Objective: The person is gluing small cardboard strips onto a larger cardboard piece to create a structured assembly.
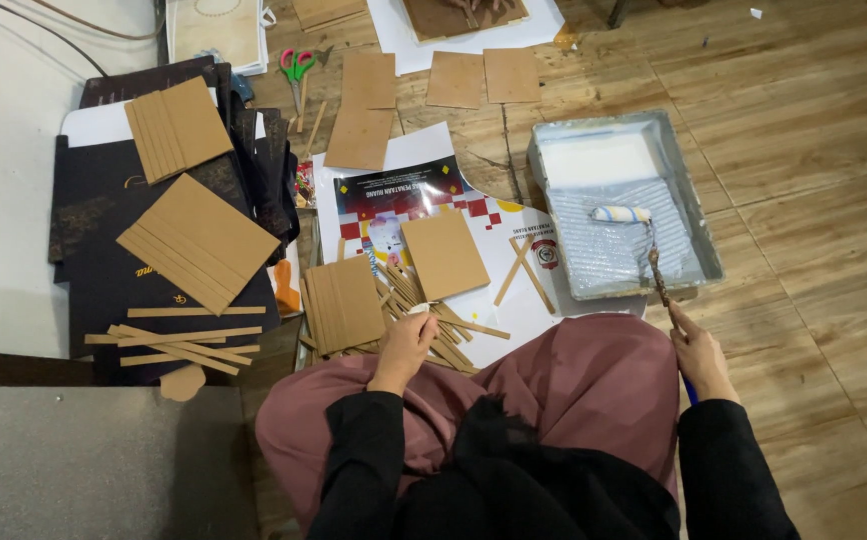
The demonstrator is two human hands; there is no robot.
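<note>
Gluing step in hand. Right hand (702, 358) fingers closed on roller handle; paint roller (621, 213) resting in grey tray (689, 195), ahead of fingers. Left hand (406, 347) curled over strip pile (434, 320), grip unclear. Cardboard panel (444, 255) just beyond. Next likely: loaded roller onto panel, steady, light pressure.

Before your knees lies a printed poster (424, 205), a white sheet with a dark band and red and white squares, partly covered by brown boards. A round emblem (546, 253) sits near its right edge. To your left you have dark folders (104, 215), flat and stacked, bearing small gold marks. No screens are in view.
</note>
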